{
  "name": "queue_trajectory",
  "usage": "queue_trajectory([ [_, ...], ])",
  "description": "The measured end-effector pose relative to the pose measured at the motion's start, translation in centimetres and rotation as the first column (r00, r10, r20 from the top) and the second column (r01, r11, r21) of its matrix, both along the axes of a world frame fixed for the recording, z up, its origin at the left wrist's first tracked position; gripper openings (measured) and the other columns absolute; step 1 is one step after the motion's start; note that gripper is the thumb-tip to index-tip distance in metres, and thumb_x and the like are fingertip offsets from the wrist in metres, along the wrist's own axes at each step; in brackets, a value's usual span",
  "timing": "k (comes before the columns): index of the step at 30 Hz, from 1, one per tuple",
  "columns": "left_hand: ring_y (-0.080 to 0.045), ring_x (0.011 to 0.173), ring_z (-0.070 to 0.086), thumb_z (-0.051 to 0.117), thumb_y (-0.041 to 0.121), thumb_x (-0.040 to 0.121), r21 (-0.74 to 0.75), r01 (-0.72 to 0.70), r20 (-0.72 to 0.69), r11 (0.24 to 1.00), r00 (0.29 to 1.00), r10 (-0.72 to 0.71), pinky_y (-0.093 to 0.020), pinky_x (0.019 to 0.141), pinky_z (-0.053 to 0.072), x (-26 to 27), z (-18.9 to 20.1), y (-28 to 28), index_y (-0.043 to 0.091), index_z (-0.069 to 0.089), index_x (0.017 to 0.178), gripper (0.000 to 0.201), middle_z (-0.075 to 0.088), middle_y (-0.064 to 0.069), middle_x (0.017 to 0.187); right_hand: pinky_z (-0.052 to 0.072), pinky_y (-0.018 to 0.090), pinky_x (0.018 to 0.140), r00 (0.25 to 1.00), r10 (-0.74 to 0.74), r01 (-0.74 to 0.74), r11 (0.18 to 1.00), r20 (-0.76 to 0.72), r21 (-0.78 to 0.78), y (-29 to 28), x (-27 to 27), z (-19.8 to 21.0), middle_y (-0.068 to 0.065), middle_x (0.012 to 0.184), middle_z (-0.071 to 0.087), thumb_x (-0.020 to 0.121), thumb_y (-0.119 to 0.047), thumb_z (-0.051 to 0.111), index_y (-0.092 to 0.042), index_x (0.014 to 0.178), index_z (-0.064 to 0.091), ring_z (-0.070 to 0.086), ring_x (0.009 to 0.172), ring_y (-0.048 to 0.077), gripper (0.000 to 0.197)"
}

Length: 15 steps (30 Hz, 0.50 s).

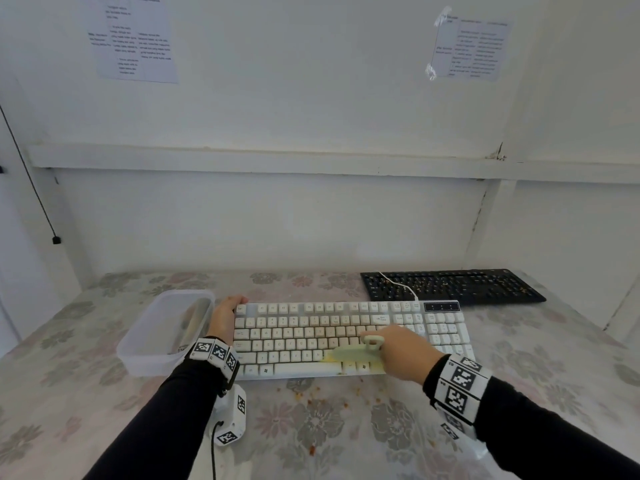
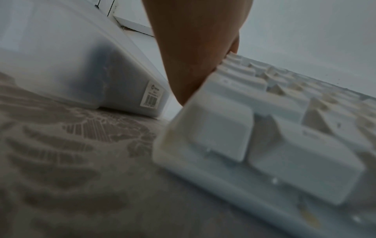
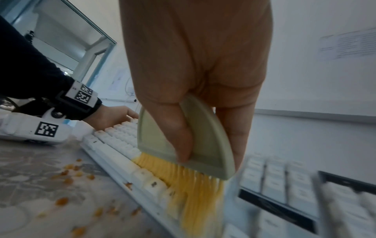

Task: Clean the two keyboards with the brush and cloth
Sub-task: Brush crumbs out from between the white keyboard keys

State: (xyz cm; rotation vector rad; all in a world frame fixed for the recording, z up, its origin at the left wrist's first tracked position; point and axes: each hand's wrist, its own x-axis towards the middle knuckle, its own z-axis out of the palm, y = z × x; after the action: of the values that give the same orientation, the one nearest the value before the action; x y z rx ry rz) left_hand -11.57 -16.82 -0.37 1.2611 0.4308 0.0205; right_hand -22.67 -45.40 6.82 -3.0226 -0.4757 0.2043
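A white keyboard [image 1: 346, 327] [image 2: 264, 145] [image 3: 120, 141] lies across the middle of the table. My left hand [image 1: 227, 315] [image 2: 195, 48] [image 3: 109, 117] grips its left end, fingers curled over the far left corner. My right hand [image 1: 401, 355] [image 3: 195, 64] grips a pale green brush [image 1: 356, 353] [image 3: 205, 141]. Its yellow bristles [image 3: 195, 185] press down on the bottom key rows, right of the space bar. A black keyboard [image 1: 450, 285] lies at the back right, speckled with crumbs. I see no cloth plainly.
A clear plastic container [image 1: 166, 330] [image 2: 71, 56] stands just left of the white keyboard, close to my left hand. Orange crumbs [image 1: 311, 396] [image 3: 69, 173] lie on the floral tablecloth [image 1: 311, 438] in front of the keyboard. A white cable [image 1: 398, 284] crosses the black keyboard.
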Motion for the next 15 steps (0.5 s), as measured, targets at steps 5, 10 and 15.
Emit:
queue_trajectory([
  [5, -0.025, 0.073, 0.055, 0.053, 0.039, 0.082, 0.029, 0.001, 0.022, 1.000, 1.000, -0.002, -0.046, 0.084, 0.044, 0.9, -1.2, 0.8, 0.021, 0.061, 0.076, 0.020, 0.057, -0.004, 0.071, 0.032, 0.012, 0.052, 0.987, -0.158, 0.157, 0.986, -0.015, -0.049, -2.9, -1.0, 0.9, -0.008, 0.077, 0.045, 0.088, 0.002, 0.043, -0.025, 0.089, 0.054, 0.049, 0.076, 0.014, 0.029],
  [10, -0.024, 0.067, 0.055, 0.055, 0.040, 0.082, 0.003, 0.007, 0.011, 1.000, 1.000, -0.007, -0.042, 0.079, 0.045, 0.2, -0.2, 0.5, 0.021, 0.061, 0.077, 0.021, 0.056, -0.003, 0.067, 0.039, 0.020, 0.066, 0.952, -0.307, 0.304, 0.942, -0.002, -0.139, -4.8, -1.6, 1.8, -0.004, 0.080, 0.043, 0.089, -0.002, 0.042, -0.012, 0.103, 0.058, 0.047, 0.077, 0.014, 0.023],
  [15, -0.024, 0.061, 0.053, 0.054, 0.031, 0.085, -0.019, 0.026, -0.014, 0.999, 1.000, -0.027, -0.037, 0.068, 0.045, -0.8, 0.9, -0.2, 0.018, 0.062, 0.077, 0.018, 0.055, -0.008, 0.070, 0.036, 0.017, 0.055, 0.932, -0.360, 0.360, 0.904, 0.043, -0.230, -6.1, -2.1, 2.7, -0.009, 0.069, 0.030, 0.091, -0.006, 0.042, -0.015, 0.114, 0.055, 0.047, 0.071, 0.013, 0.028],
])
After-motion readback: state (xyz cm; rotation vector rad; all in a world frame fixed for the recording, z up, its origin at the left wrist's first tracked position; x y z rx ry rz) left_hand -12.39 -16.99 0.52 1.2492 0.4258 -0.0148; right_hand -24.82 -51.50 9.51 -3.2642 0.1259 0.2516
